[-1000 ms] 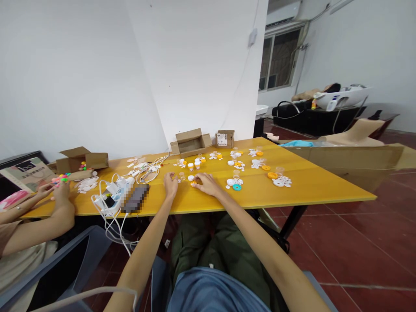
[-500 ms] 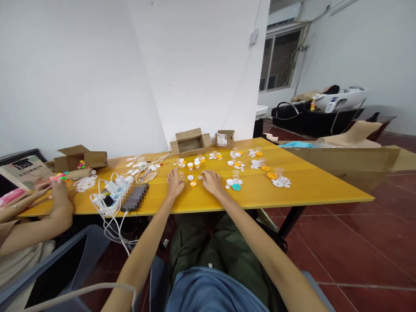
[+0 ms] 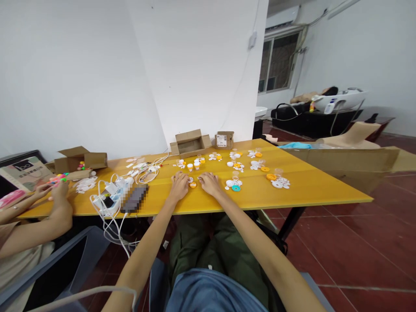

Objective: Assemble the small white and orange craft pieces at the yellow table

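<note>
My left hand (image 3: pixel 180 186) rests on the table with its fingers curled, right beside a small white disc (image 3: pixel 190 179); whatever is under its fingertips is hidden. A short way to the right, my right hand (image 3: pixel 209 183) has its thumb and finger pinched at a small white piece (image 3: pixel 199 177), too small to name. Between the hands lies an orange-and-white round part (image 3: pixel 193 185). Just beyond the fingers stand two small white-and-orange cups (image 3: pixel 196 165), side by side.
Clusters of white discs and orange rings (image 3: pixel 255 164) dot the yellow table (image 3: pixel 292 186), one with a teal ring (image 3: pixel 235 188). Open cardboard boxes (image 3: pixel 190 143) stand by the wall. At left are a power strip (image 3: pixel 112 203) with cables, a pixelated dark object (image 3: pixel 134 198) and another person's hands (image 3: pixel 60 190).
My left hand has moved right, from beside a clear cup to the white disc, covering where the cup stood. My right hand has shifted slightly left.
</note>
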`<control>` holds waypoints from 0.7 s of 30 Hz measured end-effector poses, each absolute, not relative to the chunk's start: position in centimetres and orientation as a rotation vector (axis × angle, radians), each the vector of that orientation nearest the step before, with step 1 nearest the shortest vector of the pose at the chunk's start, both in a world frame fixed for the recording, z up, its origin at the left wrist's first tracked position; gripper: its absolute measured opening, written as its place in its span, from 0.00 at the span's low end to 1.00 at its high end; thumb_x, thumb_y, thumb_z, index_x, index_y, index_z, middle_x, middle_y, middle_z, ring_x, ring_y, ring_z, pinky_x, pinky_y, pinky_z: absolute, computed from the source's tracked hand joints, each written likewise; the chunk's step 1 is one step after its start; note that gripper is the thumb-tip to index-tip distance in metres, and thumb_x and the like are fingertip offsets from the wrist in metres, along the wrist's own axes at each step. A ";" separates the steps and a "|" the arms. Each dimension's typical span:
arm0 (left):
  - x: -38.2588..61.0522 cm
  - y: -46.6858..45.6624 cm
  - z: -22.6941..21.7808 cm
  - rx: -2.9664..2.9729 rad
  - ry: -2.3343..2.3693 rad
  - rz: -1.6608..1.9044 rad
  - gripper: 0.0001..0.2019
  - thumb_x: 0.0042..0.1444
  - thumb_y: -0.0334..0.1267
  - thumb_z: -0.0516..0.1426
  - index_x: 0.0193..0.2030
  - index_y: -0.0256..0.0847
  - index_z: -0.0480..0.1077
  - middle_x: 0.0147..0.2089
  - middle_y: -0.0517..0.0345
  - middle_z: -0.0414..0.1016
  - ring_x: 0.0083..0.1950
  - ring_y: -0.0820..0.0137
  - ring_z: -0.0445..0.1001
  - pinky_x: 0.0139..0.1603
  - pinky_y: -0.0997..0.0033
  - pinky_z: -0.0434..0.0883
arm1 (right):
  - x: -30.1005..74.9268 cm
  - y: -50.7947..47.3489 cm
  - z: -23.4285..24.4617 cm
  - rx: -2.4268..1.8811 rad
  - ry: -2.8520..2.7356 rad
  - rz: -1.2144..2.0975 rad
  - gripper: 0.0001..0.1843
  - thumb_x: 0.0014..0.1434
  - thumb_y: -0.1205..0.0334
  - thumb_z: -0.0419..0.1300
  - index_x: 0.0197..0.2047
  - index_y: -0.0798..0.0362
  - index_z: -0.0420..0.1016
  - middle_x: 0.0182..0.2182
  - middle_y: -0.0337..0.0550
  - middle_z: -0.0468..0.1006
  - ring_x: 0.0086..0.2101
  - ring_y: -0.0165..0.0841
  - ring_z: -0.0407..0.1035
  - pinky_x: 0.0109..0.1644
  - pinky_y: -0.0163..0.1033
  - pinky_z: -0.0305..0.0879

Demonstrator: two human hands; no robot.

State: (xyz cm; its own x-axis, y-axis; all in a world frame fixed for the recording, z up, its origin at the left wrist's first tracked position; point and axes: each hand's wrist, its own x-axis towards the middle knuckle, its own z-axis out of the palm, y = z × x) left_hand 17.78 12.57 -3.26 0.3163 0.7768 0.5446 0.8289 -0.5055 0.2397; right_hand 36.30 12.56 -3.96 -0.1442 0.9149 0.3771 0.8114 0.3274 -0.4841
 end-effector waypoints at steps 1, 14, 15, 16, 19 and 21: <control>17.9 12.5 -3.2 -2.478 -1.529 -0.942 0.12 0.56 0.26 0.55 0.40 0.47 0.74 0.53 0.49 0.78 0.66 0.52 0.65 0.64 0.47 0.61 | 36.4 12.7 -4.1 -1.508 -1.984 0.214 0.13 0.64 0.66 0.58 0.45 0.43 0.82 0.49 0.47 0.81 0.50 0.44 0.69 0.51 0.46 0.61; 18.3 11.7 -2.0 -2.548 -1.580 -0.915 0.07 0.62 0.30 0.54 0.37 0.47 0.70 0.44 0.52 0.79 0.62 0.55 0.67 0.61 0.52 0.60 | 36.2 12.1 -3.5 -1.563 -1.934 0.232 0.15 0.65 0.68 0.55 0.50 0.47 0.79 0.54 0.51 0.78 0.54 0.47 0.68 0.55 0.50 0.61; 18.4 11.7 -2.0 -2.543 -1.585 -0.929 0.07 0.62 0.30 0.54 0.38 0.47 0.70 0.44 0.52 0.79 0.62 0.55 0.67 0.61 0.52 0.60 | 36.2 12.1 -3.5 -1.569 -1.919 0.224 0.16 0.64 0.69 0.55 0.51 0.47 0.79 0.53 0.51 0.78 0.54 0.46 0.68 0.55 0.49 0.61; 18.4 11.6 -2.0 -2.538 -1.590 -0.947 0.07 0.62 0.31 0.54 0.38 0.47 0.70 0.45 0.51 0.78 0.61 0.55 0.67 0.61 0.53 0.60 | 36.3 12.2 -3.5 -1.576 -1.903 0.216 0.16 0.64 0.69 0.55 0.50 0.47 0.78 0.53 0.51 0.78 0.54 0.46 0.69 0.55 0.49 0.62; 18.3 11.6 -1.9 -2.529 -1.588 -1.011 0.06 0.64 0.32 0.53 0.40 0.47 0.70 0.47 0.50 0.78 0.60 0.55 0.67 0.61 0.53 0.61 | 36.5 12.4 -3.6 -1.600 -1.834 0.189 0.15 0.63 0.69 0.55 0.48 0.48 0.79 0.49 0.51 0.79 0.52 0.45 0.70 0.54 0.47 0.63; 18.2 11.7 -2.0 -2.527 -1.580 -1.046 0.06 0.64 0.33 0.53 0.41 0.47 0.71 0.48 0.49 0.78 0.59 0.55 0.67 0.60 0.53 0.61 | 36.6 12.5 -3.8 -1.613 -1.779 0.180 0.13 0.63 0.68 0.56 0.46 0.48 0.79 0.47 0.52 0.79 0.50 0.45 0.72 0.53 0.46 0.65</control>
